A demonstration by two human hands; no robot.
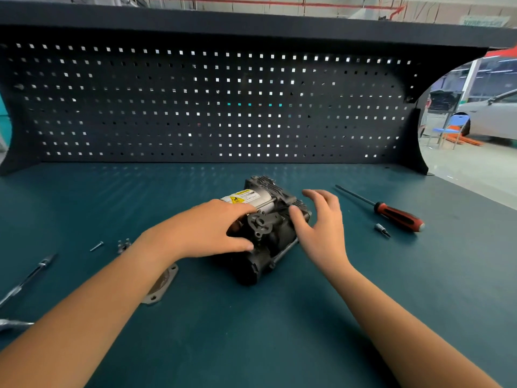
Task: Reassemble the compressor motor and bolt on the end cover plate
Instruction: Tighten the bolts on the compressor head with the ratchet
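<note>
The compressor motor (265,228) lies on its side in the middle of the teal bench, dark casting toward me, silver can with a yellow warning label behind. My left hand (212,231) grips its left side, thumb on the near face and fingers over the top. My right hand (321,222) rests against its right side with fingers spread, thumb touching the housing. The grey end cover plate (165,284) lies flat on the bench, partly hidden under my left forearm.
A red-and-black screwdriver (397,214) and a small bit (382,229) lie to the right. At the left are a loose bolt (97,245), a small metal fitting (123,245) and a long tool (28,278). A pegboard (212,107) backs the bench.
</note>
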